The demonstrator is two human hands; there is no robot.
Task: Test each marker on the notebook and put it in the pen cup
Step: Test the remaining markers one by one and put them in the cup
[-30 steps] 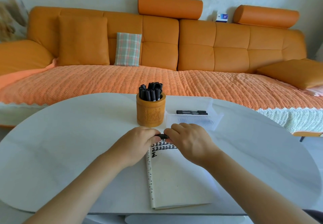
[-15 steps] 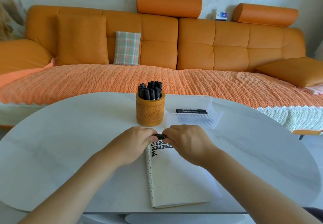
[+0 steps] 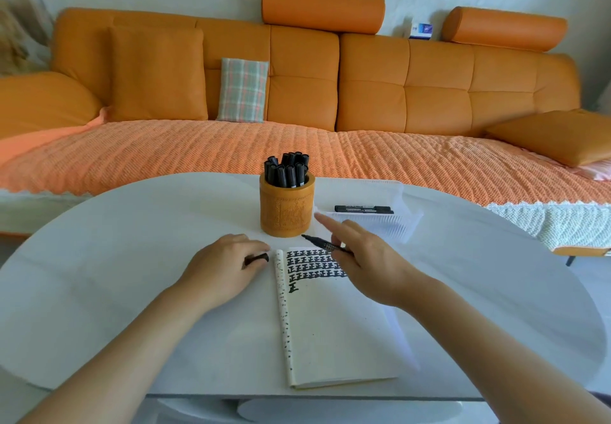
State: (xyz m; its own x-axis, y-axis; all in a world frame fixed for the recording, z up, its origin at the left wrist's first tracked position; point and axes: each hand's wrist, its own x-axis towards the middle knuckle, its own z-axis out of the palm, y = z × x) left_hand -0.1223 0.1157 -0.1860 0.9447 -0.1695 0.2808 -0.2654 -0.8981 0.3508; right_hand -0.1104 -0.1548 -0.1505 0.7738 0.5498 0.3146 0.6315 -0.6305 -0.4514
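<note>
An open notebook (image 3: 334,331) lies on the white table (image 3: 132,258), with rows of black marks across its top. My right hand (image 3: 363,265) holds an uncapped black marker (image 3: 322,243) above those marks, tip pointing left toward the cup, index finger stretched out. Left of the notebook, my left hand (image 3: 221,268) rests on the table and grips the marker's black cap (image 3: 257,258). Behind the notebook stands an orange pen cup (image 3: 287,212) holding several black markers (image 3: 288,169). A clear tray (image 3: 390,222) right of the cup holds two black markers (image 3: 363,209).
An orange sofa (image 3: 330,93) with a plaid cushion (image 3: 243,89) runs behind the table. The table's near edge is just below the notebook.
My hands were together over the notebook's top, both on the marker. They have pulled apart: the cap went left with my left hand, the uncapped marker stayed with my right hand.
</note>
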